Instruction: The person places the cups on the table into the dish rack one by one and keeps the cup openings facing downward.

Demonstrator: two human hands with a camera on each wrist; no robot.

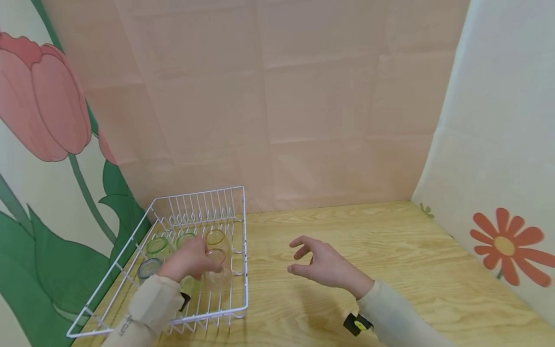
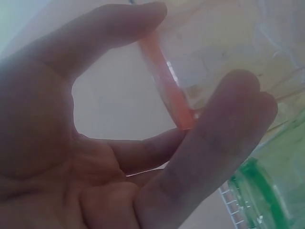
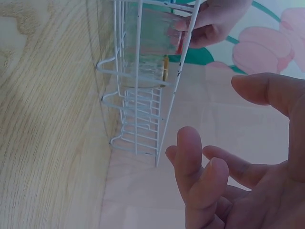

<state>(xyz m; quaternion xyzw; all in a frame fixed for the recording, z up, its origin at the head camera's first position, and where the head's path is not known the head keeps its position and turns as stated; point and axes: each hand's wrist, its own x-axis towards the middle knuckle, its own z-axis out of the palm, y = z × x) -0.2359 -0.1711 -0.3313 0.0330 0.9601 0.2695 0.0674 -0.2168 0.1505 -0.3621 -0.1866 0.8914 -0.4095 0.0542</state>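
Observation:
My left hand (image 1: 191, 260) reaches into a white wire dish rack (image 1: 246, 289) and grips a clear drinking glass (image 1: 218, 278) near its pinkish rim. In the left wrist view the thumb and fingers lie around that orange-pink rim (image 2: 169, 88). The glass stands upright in the rack's front right part, just in front of an amber-rimmed glass (image 1: 216, 236). Green-rimmed glasses (image 1: 158, 247) and a blue-grey glass (image 1: 149, 268) stand left of the hand, which partly hides a yellow-green glass (image 1: 191, 287). My right hand (image 1: 323, 265) hovers over the table, fingers loosely bent, holding nothing.
The wood-grain table (image 1: 390, 250) extends right of the rack. A pinkish-beige cloth (image 1: 321, 111) hangs behind it. Side panels carry a painted tulip (image 1: 47, 101) on the left and an orange flower (image 1: 505, 246) on the right.

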